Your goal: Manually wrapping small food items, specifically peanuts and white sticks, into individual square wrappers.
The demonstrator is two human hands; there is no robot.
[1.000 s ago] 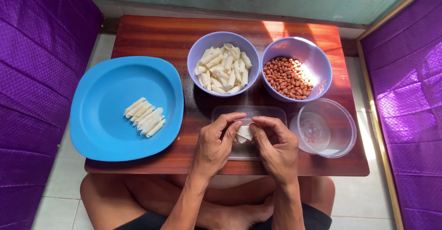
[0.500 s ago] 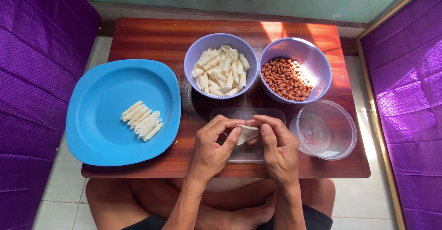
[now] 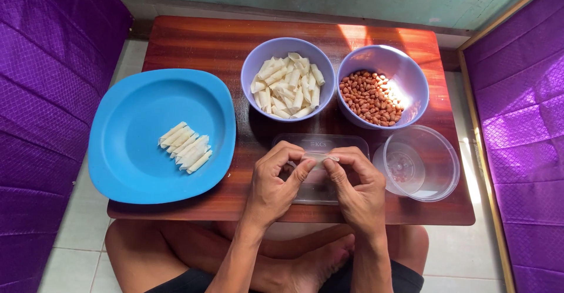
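My left hand (image 3: 275, 184) and my right hand (image 3: 356, 187) meet over a clear rectangular lid (image 3: 320, 146) near the table's front edge. Between their fingertips they pinch one small pale pastry roll (image 3: 317, 161), held level. Beyond the hands stand two lilac bowls: the left bowl (image 3: 254, 70) holds several pale pastry pieces (image 3: 286, 86), the right bowl (image 3: 411, 73) holds brown peanuts (image 3: 369, 98). A blue plate (image 3: 141, 102) at the left carries a row of several finished rolls (image 3: 185, 146).
A clear round plastic container (image 3: 437, 164) sits at the right, next to my right hand. All stand on a low reddish wooden table (image 3: 200, 40). My crossed legs (image 3: 176, 246) are under its front edge. Purple cushions flank both sides.
The pale piece between my fingers has gone from a loose, folded shape to a thin level roll. Both hands stay over the clear lid, drawn slightly closer together.
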